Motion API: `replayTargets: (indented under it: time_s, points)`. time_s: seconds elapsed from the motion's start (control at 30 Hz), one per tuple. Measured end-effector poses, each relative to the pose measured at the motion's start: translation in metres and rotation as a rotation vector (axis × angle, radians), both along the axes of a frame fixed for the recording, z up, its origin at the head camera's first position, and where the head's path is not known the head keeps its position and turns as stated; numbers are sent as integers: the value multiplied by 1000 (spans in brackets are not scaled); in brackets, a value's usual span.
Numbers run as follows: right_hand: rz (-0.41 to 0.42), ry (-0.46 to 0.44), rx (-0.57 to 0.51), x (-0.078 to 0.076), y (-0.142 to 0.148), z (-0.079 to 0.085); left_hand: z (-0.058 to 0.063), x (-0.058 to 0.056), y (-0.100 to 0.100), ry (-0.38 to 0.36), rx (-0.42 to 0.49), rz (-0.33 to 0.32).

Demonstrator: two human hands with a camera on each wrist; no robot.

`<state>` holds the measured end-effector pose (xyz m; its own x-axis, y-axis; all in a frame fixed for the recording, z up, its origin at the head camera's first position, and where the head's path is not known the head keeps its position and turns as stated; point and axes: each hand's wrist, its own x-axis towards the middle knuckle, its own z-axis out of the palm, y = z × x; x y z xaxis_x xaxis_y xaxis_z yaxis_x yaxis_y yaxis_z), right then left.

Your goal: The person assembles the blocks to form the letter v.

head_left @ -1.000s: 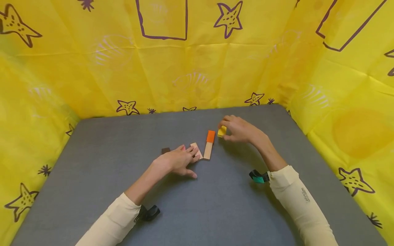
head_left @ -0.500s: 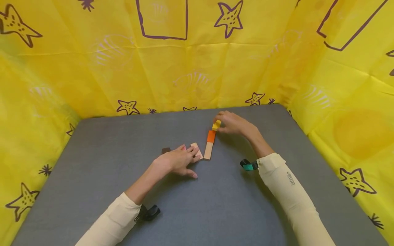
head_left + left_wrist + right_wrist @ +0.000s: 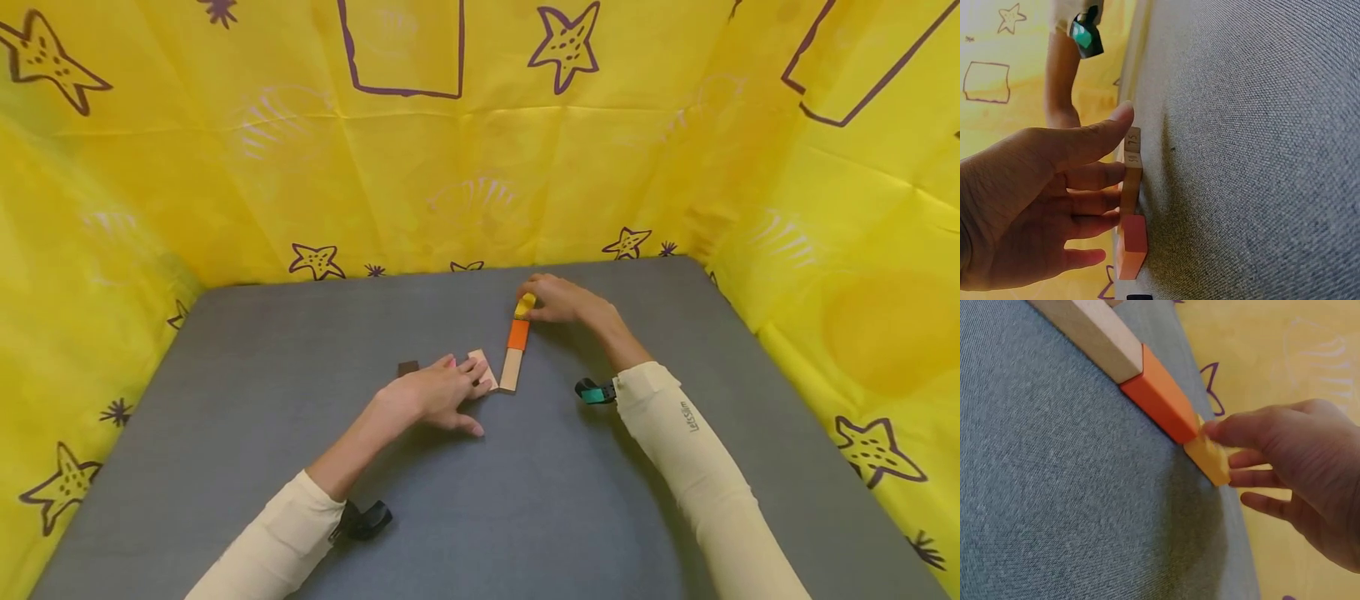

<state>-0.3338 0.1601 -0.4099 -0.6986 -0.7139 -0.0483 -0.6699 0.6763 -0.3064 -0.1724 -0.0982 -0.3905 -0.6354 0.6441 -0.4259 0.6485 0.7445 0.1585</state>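
Left hand (image 3: 437,393): spread beside pink block (image 3: 1135,236)
Right hand (image 3: 558,300): pinching yellow block (image 3: 526,307)
Orange block (image 3: 517,335): at yellow block's near end

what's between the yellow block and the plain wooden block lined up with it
The orange block lies between the yellow block and the wooden block, as the head and right wrist views show.

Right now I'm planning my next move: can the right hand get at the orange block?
Likely yes: the orange block lies uncovered, though the right hand should first release the yellow block.
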Motion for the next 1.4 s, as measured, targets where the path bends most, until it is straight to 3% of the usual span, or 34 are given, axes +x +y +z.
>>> replayTargets:
  time_s: [0.27, 0.63, 1.4]
  points:
    - [67, 61, -37, 0, 0, -3, 2, 0, -1, 14, -12, -15]
    - [49, -31, 26, 5, -6, -3, 1, 1, -2, 7, -18, 2]
    - [64, -49, 61, 8, -5, 1, 0, 0, -2, 1, -18, 6]
